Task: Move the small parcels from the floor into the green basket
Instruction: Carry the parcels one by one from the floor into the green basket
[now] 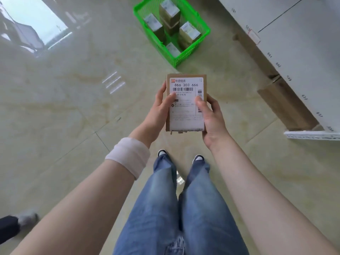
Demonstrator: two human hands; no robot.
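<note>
Overhead, left hand (pixel 161 105) and right hand (pixel 211 115) gripping labelled parcel (pixel 185 103), green basket (pixel 184 56) ahead

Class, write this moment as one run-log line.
left hand, right hand: holding brown cardboard parcel | green plastic basket: ahead, contains other parcels | next: likely into basket

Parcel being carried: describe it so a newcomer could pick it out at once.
From the green basket on the floor, look nearer the camera. A brown parcel sits between the left hand and right hand. Unlike the basket's parcels, its label reads 866 303 666.
</note>
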